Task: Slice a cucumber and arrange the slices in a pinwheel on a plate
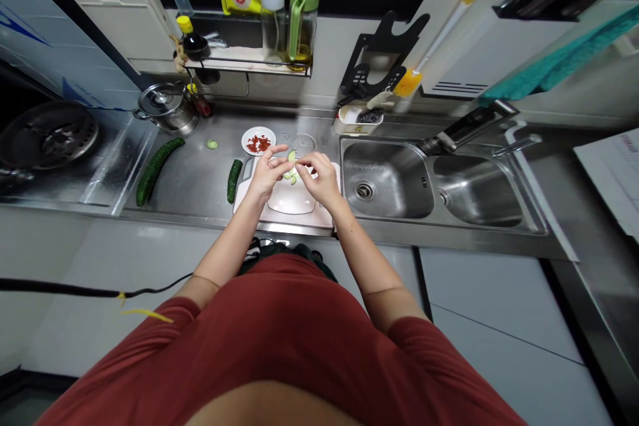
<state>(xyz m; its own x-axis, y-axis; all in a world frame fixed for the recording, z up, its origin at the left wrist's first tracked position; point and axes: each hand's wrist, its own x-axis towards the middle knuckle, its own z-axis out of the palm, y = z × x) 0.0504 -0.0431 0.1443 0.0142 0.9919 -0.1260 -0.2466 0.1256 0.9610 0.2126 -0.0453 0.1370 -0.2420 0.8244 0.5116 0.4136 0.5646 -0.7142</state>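
Note:
Over a white plate (292, 205), my left hand (267, 173) and my right hand (322, 178) meet, fingertips pinched at a thin pale-green cucumber slice (292, 156). Left fingers are partly spread, while thumb and forefinger close on the slice. Several cucumber slices (290, 177) lie on the plate beneath my fingers, partly hidden. Under the plate sits a white cutting board (269, 218). A cut length of cucumber (233, 181) rests left of the board. Behind my left hand stands a small white dish (244, 142) holding chopped red pieces (258, 144).
A whole cucumber (158, 170) and a cucumber end (212, 144) lie on the steel counter at left. Beyond are a lidded pot (167, 110) and a frying pan (47, 136). A clear round dish (304, 141) sits behind my hands. To the right is a double sink (387, 190).

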